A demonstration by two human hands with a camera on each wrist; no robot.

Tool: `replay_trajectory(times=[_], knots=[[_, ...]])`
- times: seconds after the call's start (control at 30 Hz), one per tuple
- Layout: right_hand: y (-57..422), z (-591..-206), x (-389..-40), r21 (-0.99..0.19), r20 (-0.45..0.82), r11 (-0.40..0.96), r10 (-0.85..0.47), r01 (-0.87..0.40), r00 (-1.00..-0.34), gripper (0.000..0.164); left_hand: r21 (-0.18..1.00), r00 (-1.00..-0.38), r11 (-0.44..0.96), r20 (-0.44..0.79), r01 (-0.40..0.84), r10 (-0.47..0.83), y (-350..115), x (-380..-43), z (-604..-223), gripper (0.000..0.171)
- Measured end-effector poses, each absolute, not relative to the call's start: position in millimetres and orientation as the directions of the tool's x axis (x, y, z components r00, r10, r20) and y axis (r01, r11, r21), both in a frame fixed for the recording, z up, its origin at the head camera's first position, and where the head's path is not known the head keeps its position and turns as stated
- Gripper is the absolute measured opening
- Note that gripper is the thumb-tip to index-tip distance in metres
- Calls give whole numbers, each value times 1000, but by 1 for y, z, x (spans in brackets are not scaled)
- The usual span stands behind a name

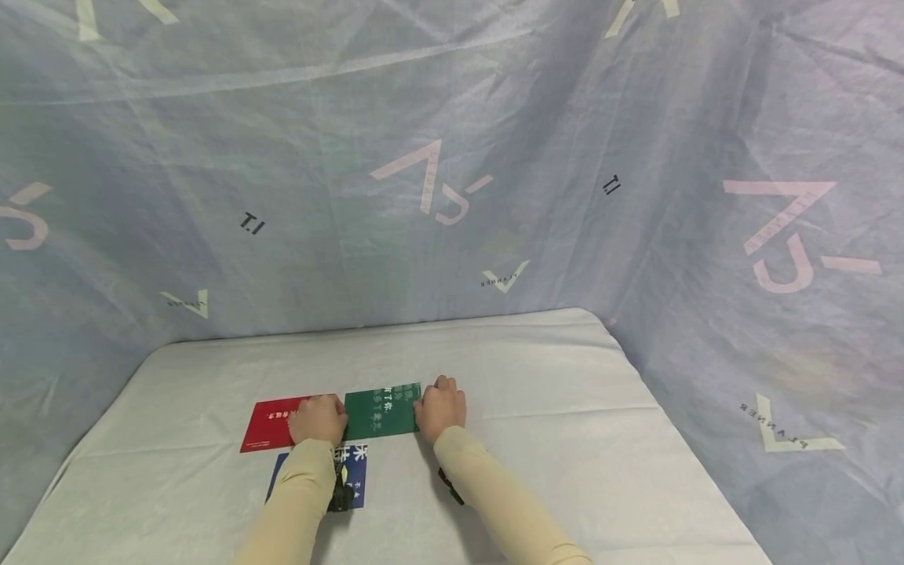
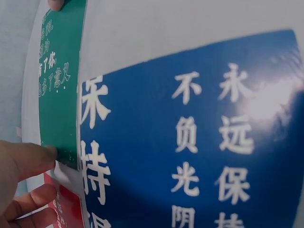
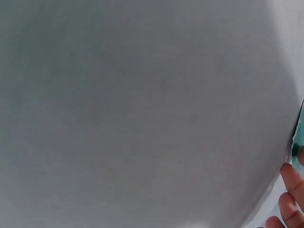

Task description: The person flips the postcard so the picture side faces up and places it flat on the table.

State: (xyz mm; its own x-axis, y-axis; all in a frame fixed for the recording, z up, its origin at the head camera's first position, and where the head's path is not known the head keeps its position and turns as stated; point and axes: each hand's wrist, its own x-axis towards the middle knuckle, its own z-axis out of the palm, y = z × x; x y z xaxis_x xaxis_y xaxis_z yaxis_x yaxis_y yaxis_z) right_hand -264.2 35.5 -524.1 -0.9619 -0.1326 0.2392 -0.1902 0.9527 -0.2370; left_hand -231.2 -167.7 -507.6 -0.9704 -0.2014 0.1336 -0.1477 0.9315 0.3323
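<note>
A green card (image 1: 374,412) with white and pale lettering lies between my two hands. My left hand (image 1: 319,420) pinches its left edge; in the left wrist view the thumb (image 2: 33,159) is on the card's corner. At the opposite edge, my right hand (image 1: 441,406) grips the card between thumb and fingers, and the right wrist view catches only a sliver of green card (image 3: 299,135) by the fingertips (image 3: 290,176). Partly under the left hand is a red card (image 1: 264,424). Closer to me, the left forearm covers part of a blue card (image 1: 358,475) with large white characters.
A white cloth covers the table (image 1: 565,439), with creases running across it. Grey printed fabric (image 1: 318,173) hangs behind the table and along its sides. Dark wrist straps (image 1: 341,497) sit on both forearms.
</note>
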Motion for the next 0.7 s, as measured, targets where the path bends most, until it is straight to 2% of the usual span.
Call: replay_trajectory(times=[0.37, 0.7], knots=[[30, -522, -263, -192, 233, 956, -177, -223, -956, 26, 341, -973, 924, 90, -169, -212, -170, -229, -503, 23], [31, -524, -262, -66, 256, 969, -212, -236, -943, 28, 317, -974, 932, 84, -173, -209, -169, -229, -503, 25]])
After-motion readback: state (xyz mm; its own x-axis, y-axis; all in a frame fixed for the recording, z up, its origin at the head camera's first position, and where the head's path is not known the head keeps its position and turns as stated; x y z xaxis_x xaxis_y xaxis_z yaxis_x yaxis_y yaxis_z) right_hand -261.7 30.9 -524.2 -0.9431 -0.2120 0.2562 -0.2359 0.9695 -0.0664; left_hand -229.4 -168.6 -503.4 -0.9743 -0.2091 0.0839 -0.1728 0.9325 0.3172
